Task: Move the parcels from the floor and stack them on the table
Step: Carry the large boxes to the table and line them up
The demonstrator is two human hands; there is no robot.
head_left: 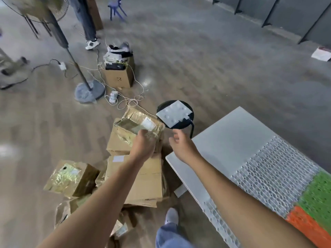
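Several cardboard parcels lie in a heap on the floor left of the white table (227, 138). A tape-wrapped parcel (138, 123) with a white label sits on top of the heap, tilted. My left hand (143, 146) grips its near edge. My right hand (180, 145) hovers just right of that parcel, fingers spread, holding nothing. Below lie a large flat box (143, 178) and a shiny taped parcel (69, 178) at the left. More crumpled parcels (71, 208) sit nearer my feet.
A black round stool (186, 122) carrying a white pad stands beyond the table's far corner. An open box of clutter (118, 74), a fan stand (89, 92) and loose cables lie farther back. Another person's legs (87, 24) are at top left. Bubble wrap covers the table's near end.
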